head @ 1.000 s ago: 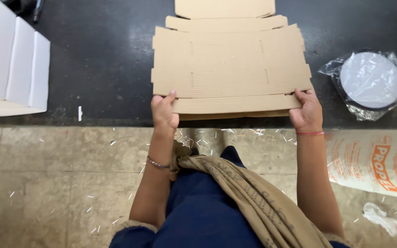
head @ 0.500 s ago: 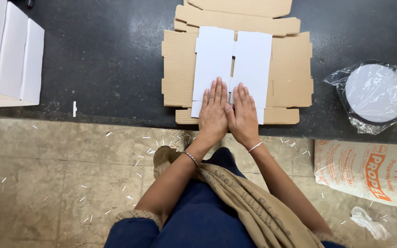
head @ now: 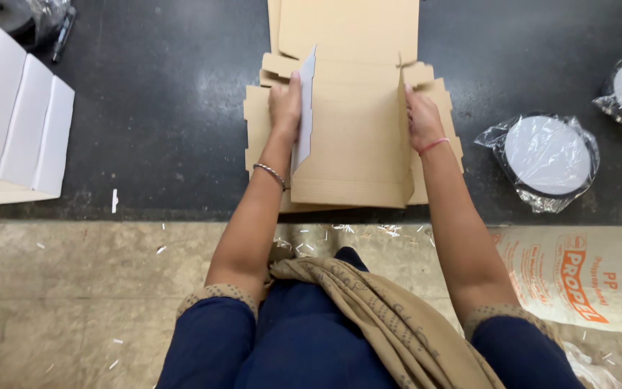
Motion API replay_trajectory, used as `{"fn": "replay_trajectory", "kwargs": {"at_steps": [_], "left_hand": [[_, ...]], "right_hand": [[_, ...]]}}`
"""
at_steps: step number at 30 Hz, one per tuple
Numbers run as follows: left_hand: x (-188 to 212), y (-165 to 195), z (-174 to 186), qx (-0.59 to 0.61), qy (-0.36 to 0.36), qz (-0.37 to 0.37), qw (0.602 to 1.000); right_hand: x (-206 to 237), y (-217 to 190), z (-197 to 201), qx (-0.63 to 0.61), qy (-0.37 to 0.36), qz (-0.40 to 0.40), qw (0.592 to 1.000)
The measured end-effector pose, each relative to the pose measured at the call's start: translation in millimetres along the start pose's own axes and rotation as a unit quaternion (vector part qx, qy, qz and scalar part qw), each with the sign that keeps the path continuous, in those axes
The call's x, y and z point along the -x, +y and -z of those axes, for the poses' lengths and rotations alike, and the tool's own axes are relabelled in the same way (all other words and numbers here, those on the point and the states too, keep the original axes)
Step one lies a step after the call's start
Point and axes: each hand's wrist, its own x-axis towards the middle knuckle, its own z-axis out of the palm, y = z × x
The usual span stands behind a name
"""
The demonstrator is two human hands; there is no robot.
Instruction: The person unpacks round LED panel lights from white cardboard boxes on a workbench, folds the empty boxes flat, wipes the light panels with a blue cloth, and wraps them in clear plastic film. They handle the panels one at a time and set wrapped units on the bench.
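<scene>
Two hands, left hand (head: 284, 108) and right hand (head: 420, 115), fingers together, pressed up the side flaps of a flat brown cardboard box blank (head: 347, 137). Its long axis ran away from the person. Plastic-wrapped round discs (head: 547, 155) lay well apart on the right.

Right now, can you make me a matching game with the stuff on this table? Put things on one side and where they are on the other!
Things:
1. cardboard box blank
2. stack of white sheets
3. round disc in clear plastic wrap
4. printed sack

Places:
A. on the floor, at the right
B. far left of the black table
C. between the left hand and the right hand
D. on the table, right of the cardboard

Pairs: 1-C, 2-B, 3-D, 4-A
</scene>
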Motion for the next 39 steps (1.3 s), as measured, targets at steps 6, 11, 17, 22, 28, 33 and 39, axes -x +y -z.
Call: {"fn": "replay_trajectory", "kwargs": {"at_steps": [6, 11, 17, 22, 28, 33, 39], "left_hand": [[-7, -3, -2, 0.093, -0.066, -0.073, 0.991], [1, -25, -17, -0.243, -0.003, -0.393, 0.887], [4, -30, -19, -0.321, -0.006, -0.52, 0.792], [1, -19, -29, -0.308, -0.018, -0.512, 0.801], [-16, 6, -30, -0.257, -0.045, -0.433, 0.863], [-15, 15, -23, -0.238, -0.049, -0.439, 0.865], [-28, 12, -15, -0.182, -0.056, -0.419, 0.888]], "right_hand": [[6, 2, 3, 0.024, 0.041, 0.019, 0.999], [-5, 30, -12, 0.389, 0.098, 0.192, 0.896], [-10, 55, -18, 0.674, 0.129, 0.263, 0.678], [-20, 46, -10, 0.645, 0.057, 0.375, 0.664], [-34, 18, -20, 0.632, -0.004, 0.299, 0.715], [-30, 6, -33, 0.661, -0.017, 0.312, 0.682], [-39, -4, -44, 0.68, -0.014, 0.293, 0.672]]}}
